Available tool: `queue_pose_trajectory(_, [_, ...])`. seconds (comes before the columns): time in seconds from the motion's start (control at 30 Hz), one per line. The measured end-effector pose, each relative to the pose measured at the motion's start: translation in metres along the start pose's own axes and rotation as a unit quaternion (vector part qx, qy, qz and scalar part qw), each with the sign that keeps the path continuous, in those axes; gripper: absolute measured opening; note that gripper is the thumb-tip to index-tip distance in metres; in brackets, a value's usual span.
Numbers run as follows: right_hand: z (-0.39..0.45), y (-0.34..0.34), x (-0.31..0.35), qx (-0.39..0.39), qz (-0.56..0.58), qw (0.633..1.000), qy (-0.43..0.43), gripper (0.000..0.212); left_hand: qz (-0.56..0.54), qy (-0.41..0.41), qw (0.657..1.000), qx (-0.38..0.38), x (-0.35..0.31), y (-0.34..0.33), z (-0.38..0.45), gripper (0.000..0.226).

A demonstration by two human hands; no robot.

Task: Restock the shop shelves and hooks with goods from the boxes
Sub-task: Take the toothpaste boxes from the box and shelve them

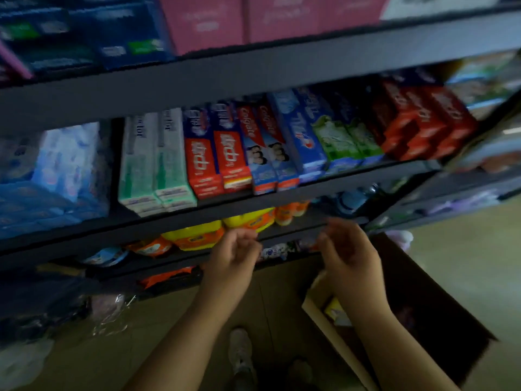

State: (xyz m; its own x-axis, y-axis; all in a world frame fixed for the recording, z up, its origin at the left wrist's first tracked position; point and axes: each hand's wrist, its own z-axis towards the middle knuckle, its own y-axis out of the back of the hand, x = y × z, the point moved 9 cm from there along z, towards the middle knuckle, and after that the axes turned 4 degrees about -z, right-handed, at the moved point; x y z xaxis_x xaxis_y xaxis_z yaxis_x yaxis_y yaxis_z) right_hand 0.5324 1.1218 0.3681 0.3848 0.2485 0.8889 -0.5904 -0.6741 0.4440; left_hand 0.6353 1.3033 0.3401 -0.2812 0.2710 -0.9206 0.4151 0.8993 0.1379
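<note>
Below the toothpaste shelf (pixel 282 190), both hands hover empty, fingers loosely curled.
Stock waits in the box (pixel 423 306) on the floor, down and to the right; the right hand (pixel 349 249) sits directly above its near flap, nearer than the left hand (pixel 234 255), so it likely reaches first.

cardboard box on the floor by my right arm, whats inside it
The cardboard box is open, and one yellowish packet shows near its wall. The right forearm and deep shadow hide the rest.
</note>
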Motion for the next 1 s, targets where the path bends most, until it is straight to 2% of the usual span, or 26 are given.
queue_pose_trajectory(0.1, [-0.034,0.059,-0.074,-0.07,0.025,0.99,-0.122,0.025,0.053,0.025,0.996,0.068,0.027,-0.049,-0.008,0.015])
queue_pose_trajectory(0.2, [-0.071,0.103,-0.151,-0.108,0.035,0.966,-0.232,0.02,0.091,0.056,0.983,0.149,0.057,-0.112,-0.017,0.015])
queue_pose_trajectory(0.33, [-0.115,0.141,-0.246,-0.164,0.044,0.929,-0.329,0.022,0.141,0.089,0.956,0.24,0.101,-0.194,-0.035,0.012])
queue_pose_trajectory(0.43, [-0.141,0.153,-0.309,-0.184,0.061,0.901,-0.387,0.022,0.185,0.116,0.936,0.277,0.141,-0.243,-0.043,0.013])
queue_pose_trajectory(0.6, [-0.154,0.154,-0.4,-0.171,0.084,0.881,-0.433,0.03,0.237,0.145,0.914,0.295,0.209,-0.307,-0.038,0.014])
queue_pose_trajectory(0.77, [-0.125,0.145,-0.488,-0.174,0.092,0.87,-0.452,0.035,0.304,0.134,0.878,0.345,0.283,-0.378,-0.008,0.013])
queue_pose_trajectory(0.9, [-0.08,0.132,-0.581,-0.214,0.096,0.851,-0.469,0.039,0.351,0.098,0.831,0.42,0.356,-0.449,0.032,0.014])
queue_pose_trajectory(1.0, [-0.05,0.124,-0.654,-0.253,0.067,0.836,-0.482,0.035,0.362,0.086,0.812,0.45,0.419,-0.502,0.064,0.014])
